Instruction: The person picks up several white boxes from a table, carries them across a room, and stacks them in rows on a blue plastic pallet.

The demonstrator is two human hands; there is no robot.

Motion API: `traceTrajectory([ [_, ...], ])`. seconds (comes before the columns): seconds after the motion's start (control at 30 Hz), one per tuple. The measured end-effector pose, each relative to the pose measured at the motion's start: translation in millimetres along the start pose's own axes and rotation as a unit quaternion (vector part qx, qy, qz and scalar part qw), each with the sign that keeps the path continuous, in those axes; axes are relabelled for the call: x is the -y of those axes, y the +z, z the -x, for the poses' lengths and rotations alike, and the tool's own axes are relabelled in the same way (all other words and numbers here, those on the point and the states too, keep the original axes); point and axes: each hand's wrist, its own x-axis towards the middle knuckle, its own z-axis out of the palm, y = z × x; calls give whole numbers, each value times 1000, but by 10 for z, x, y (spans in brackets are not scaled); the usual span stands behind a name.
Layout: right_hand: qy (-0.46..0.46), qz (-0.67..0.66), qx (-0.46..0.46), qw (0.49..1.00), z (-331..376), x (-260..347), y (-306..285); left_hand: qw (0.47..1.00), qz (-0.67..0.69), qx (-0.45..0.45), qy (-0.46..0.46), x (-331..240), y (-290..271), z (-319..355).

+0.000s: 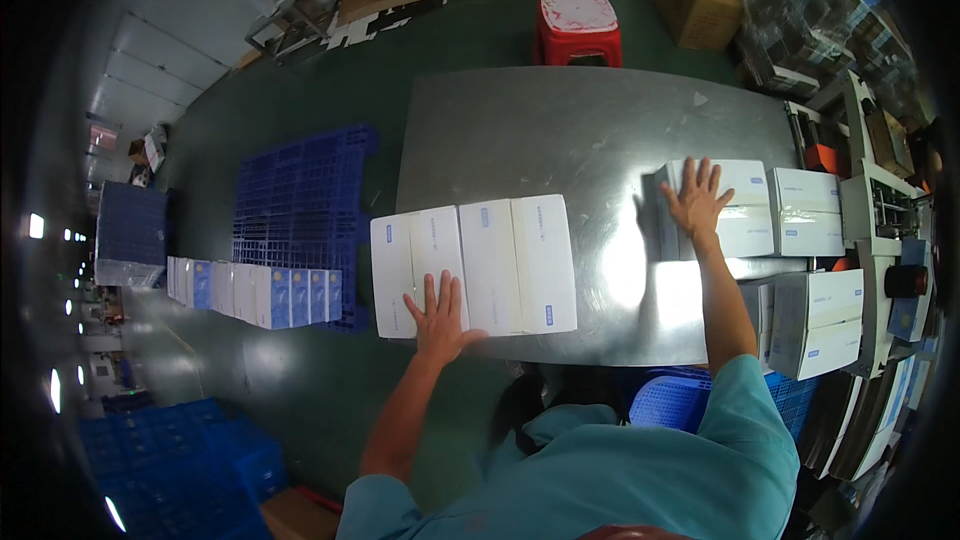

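Two white cartons sit side by side at the left edge of a metal table. Spread over the left carton is my left hand, its fingers apart; the right carton of the pair touches its neighbour. Farther right, my right hand lies with fingers splayed on the top of another white carton. Beside that one stands a further white carton, and a nearer white carton sits below it.
A machine borders the table's right end. Blue pallets with a row of white and blue boxes are on the left. A red stool stands beyond the table, near a brown carton. A blue basket is by my body.
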Motion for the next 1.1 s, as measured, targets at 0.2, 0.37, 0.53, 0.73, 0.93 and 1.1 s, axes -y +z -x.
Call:
traceTrajectory([
  [0.2,-418,-155,77,892,1304,93,-210,1000,17,23,5,-40,-24,13],
  [0.37,-224,-197,26,954,1519,19,-359,1000,9,29,5,-52,-42,25],
  [0.53,43,-417,174,891,1557,-44,-244,1000,12,17,17,-57,-36,18],
  [0.73,36,-417,111,901,1458,66,-151,1000,0,19,12,-67,-73,22],
  [0.93,33,-421,82,903,1389,155,-150,976,211,-49,-30,125,-192,62],
  [1.1,90,-537,226,808,1166,-50,131,899,322,-229,-189,1061,-127,161],
])
